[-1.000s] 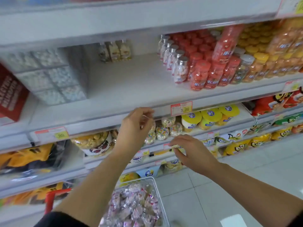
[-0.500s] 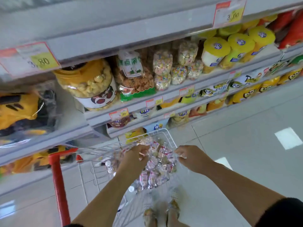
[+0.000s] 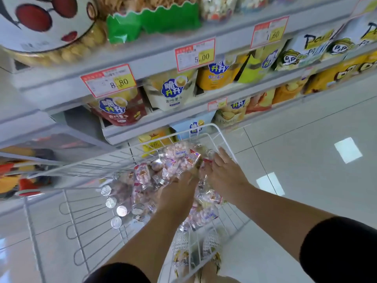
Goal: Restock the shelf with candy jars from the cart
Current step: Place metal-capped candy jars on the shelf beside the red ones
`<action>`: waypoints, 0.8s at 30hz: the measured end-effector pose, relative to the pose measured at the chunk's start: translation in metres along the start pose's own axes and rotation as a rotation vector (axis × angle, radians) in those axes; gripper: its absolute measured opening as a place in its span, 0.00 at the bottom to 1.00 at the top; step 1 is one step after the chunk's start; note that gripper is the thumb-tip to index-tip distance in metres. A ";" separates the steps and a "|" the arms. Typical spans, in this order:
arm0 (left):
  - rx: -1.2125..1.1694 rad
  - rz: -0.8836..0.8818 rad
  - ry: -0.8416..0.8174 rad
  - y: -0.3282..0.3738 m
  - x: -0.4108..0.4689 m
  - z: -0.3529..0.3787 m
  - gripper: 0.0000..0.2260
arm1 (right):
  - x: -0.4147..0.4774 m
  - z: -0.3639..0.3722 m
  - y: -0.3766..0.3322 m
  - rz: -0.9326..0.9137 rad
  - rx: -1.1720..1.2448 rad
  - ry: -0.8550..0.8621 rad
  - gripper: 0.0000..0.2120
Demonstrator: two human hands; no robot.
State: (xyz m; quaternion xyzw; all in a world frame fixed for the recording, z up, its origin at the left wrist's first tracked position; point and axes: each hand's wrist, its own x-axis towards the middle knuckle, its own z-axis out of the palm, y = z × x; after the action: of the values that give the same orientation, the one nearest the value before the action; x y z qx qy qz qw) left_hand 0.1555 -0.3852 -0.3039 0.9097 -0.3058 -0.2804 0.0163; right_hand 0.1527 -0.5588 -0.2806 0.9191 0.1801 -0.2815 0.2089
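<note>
On my feed, grey shelves (image 3: 159, 56) run across the left and top, while pale glossy floor tiles (image 3: 306, 139) with bright light patches spread to the right. Red-and-yellow labels show as an 8.80 tag (image 3: 109, 80), then a 5.00 tag (image 3: 195, 54), above snack bags (image 3: 118, 109) printed in Chinese. The jars (image 3: 142, 174) lie heaped in the white wire cart (image 3: 214, 127) below the shelves; the left hand (image 3: 180, 186) is sunk among them with its fingers hidden, so I cannot tell its grip, and the right hand (image 3: 223, 172) lies on the heap with fingers fairly straight.
</note>
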 end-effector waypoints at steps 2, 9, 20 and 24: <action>0.085 0.040 0.076 -0.001 0.005 0.010 0.40 | 0.006 0.002 -0.005 0.050 0.036 -0.014 0.25; 0.021 0.033 0.025 -0.001 -0.014 -0.025 0.32 | -0.010 -0.016 0.009 0.003 0.149 0.062 0.20; -0.913 -0.346 0.210 0.014 -0.107 -0.227 0.12 | -0.163 -0.142 0.095 0.463 1.389 0.252 0.15; -1.461 -0.409 0.222 0.042 -0.127 -0.310 0.15 | -0.221 -0.194 0.130 0.625 2.165 0.310 0.15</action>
State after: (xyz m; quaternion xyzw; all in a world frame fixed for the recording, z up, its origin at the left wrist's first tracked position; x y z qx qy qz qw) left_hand 0.2105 -0.3913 0.0289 0.7291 0.1352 -0.3156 0.5921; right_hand 0.1251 -0.6215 0.0337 0.6461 -0.3710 -0.1081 -0.6582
